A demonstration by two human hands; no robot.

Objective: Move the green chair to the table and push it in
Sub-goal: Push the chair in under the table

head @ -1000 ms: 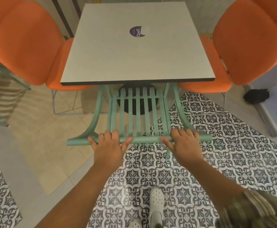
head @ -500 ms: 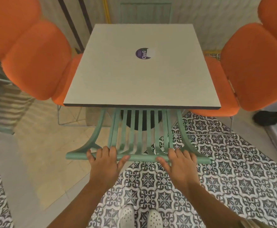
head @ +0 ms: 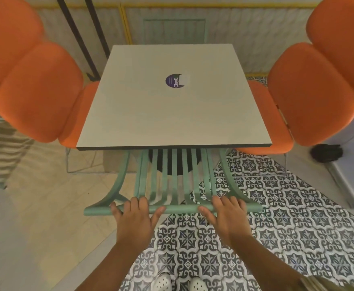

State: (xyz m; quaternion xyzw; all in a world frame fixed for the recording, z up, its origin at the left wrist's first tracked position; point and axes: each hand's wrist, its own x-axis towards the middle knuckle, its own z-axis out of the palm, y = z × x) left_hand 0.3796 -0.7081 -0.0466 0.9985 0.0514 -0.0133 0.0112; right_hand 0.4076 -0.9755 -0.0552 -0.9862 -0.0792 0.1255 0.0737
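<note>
- Hands: both rest on the top rail of the green chair (head: 173,185). The left hand (head: 134,217) wraps the rail left of centre, fingers over the far side and thumb spread toward the middle. The right hand (head: 226,215) wraps the rail right of centre in the same manner.
- Chair position: the seat is hidden beneath the table (head: 172,114). The slatted back stands just beside the near table edge, its slats running up from under the tabletop to the rail.
- Table: square light-grey top with a dark edge band. A round purple sticker (head: 177,80) lies on the far half of the surface.
- Surroundings: one orange chair (head: 39,91) is tucked in at the left side of the table, and a second orange chair (head: 310,95) at the right side.
- Floor: patterned tiles (head: 277,217) under the right half of the view, plain beige tiles on the left.
- Footwear: two white perforated shoes (head: 180,282) show at the bottom edge, between the forearms.
</note>
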